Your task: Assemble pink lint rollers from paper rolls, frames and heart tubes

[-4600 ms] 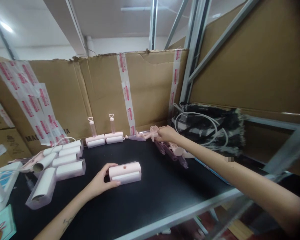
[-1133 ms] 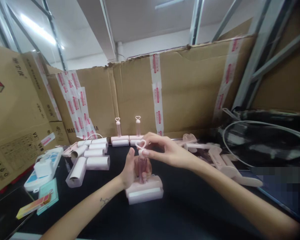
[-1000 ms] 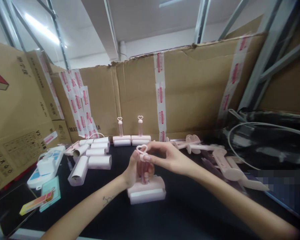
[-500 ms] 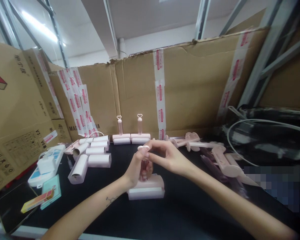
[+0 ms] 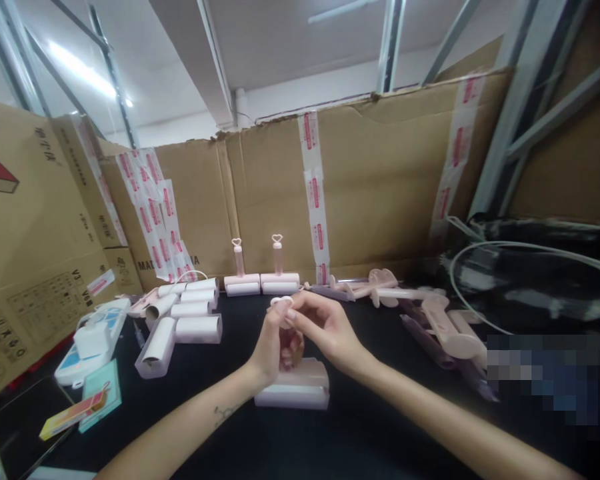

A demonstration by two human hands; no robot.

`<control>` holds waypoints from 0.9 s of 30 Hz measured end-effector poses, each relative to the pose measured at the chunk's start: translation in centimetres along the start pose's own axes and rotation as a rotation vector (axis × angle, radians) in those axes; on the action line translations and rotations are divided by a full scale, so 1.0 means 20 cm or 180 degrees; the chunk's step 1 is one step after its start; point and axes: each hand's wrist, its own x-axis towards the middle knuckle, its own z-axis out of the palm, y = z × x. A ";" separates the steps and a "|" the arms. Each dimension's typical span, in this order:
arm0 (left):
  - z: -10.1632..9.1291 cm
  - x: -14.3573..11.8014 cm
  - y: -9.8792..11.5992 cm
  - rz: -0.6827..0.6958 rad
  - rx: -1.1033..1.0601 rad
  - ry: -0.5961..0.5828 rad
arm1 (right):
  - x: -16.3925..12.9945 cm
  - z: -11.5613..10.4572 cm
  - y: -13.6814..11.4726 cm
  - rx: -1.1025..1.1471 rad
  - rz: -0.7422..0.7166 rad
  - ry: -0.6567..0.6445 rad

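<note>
A pink lint roller [image 5: 294, 385] lies on the black table [image 5: 360, 427] in front of me, with its heart-topped handle [image 5: 281, 303] standing up from the roller head. My left hand [image 5: 273, 343] wraps around the handle's stem just above the roller head. My right hand [image 5: 325, 327] pinches the heart-shaped top from the right. Both hands are closed on the same handle.
Two assembled rollers [image 5: 261, 281] stand at the back by the cardboard wall [image 5: 380, 173]. Several white roll refills [image 5: 183, 319] lie at left, loose pink handles [image 5: 430, 313] at right. A charger [image 5: 93, 337], a teal card [image 5: 95, 400], a phone [image 5: 15, 427] and a black bag [image 5: 540, 280] sit around.
My right hand fetched a handle from the pile at right and set it onto the roller head. Over the last second the handle has sunk lower and both hands stay on it.
</note>
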 end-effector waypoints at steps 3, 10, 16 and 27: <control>-0.01 0.01 -0.02 0.0164 -0.0131 -0.0007 | -0.02 0.02 0.01 0.0161 0.0078 0.0135; -0.01 0.01 -0.02 0.0325 -0.0075 -0.0093 | -0.01 0.02 0.00 0.0203 0.0412 -0.0187; -0.02 0.00 -0.02 0.0162 -0.0017 -0.0187 | 0.14 -0.04 -0.09 -0.1036 0.0093 -0.1258; 0.00 0.01 0.00 -0.0138 -0.0016 0.0097 | 0.15 -0.01 -0.03 -0.0382 0.0202 -0.1999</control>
